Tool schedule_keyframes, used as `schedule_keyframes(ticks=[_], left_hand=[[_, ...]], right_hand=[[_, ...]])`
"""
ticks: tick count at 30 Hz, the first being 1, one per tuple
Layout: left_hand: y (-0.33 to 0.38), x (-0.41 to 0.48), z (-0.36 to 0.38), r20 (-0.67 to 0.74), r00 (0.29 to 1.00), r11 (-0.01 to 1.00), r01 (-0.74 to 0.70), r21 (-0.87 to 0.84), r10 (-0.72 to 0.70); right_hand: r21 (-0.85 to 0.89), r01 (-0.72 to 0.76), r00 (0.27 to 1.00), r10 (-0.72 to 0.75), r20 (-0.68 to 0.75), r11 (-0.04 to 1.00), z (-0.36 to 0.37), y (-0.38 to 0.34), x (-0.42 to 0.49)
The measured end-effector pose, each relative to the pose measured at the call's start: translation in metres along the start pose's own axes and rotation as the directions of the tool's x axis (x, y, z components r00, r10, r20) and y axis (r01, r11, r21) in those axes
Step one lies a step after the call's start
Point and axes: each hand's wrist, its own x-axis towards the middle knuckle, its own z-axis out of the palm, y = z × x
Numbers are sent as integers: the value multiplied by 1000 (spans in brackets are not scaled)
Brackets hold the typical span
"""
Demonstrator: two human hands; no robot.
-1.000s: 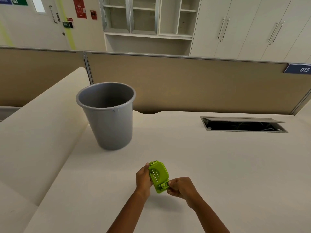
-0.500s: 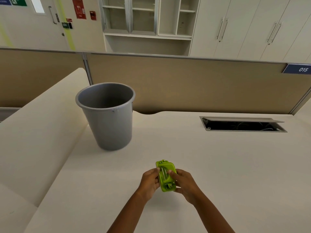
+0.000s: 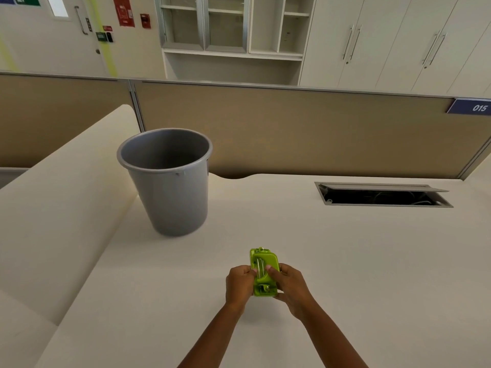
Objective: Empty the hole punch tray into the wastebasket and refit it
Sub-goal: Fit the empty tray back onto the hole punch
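Note:
A small lime-green hole punch (image 3: 263, 269) is held above the cream desk (image 3: 345, 261), turned so its underside with metal parts faces me. My left hand (image 3: 239, 284) grips its left side and my right hand (image 3: 291, 286) grips its right side, both thumbs pressing on the underside. A grey plastic wastebasket (image 3: 170, 181) stands upright on the desk, behind and to the left of my hands, well apart from the punch. I cannot tell whether the tray is still attached.
An open cable hatch (image 3: 382, 195) is cut into the desk at the back right. A tan partition (image 3: 292, 128) runs along the desk's far edge. A raised cream ledge (image 3: 61, 195) borders the left side.
The punch was turned from tilted to lengthwise, underside toward me, and shifted slightly right. My right hand moved from its lower end to its right side; both thumbs now press on it.

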Motion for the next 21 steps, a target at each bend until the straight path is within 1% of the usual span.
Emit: schedule_keyframes(ticks=[1, 3, 5, 7, 9, 10, 12, 16, 21], left_hand=[[0, -1, 0, -10, 1000, 1000, -20, 5, 20], [0, -1, 0, 25, 1000, 999, -13, -51, 14], [-1, -1, -2, 132, 991, 989, 50, -137, -32], [-3, -3, -5, 284, 956, 973, 129, -193, -71], [-8, -5, -7, 399, 914, 966, 171, -196, -81], [-10, -7, -7, 429, 900, 966, 177, -189, -81], [-14, -7, -6, 436, 896, 969, 171, -177, -78], [-18, -7, -4, 379, 923, 965, 154, -212, -64], [-20, -6, 3, 255, 964, 964, 137, -226, -77]], right_hand=[[6, 5, 1000, -5, -11, 1000, 0, -1, 0], [14, 14, 1000, -14, -26, 1000, 0, -3, 1], [20, 19, 999, -18, -33, 1000, -1, -5, 2], [35, 26, 998, -24, -56, 999, -2, -6, 4], [58, 26, 996, -21, -88, 998, -3, -6, 6], [70, 22, 995, -15, -97, 997, -4, -7, 6], [81, 14, 996, -6, -94, 997, -6, -6, 8], [76, 10, 998, -5, -68, 997, -7, -6, 9], [68, 8, 998, -4, -64, 998, -3, -5, 9]])
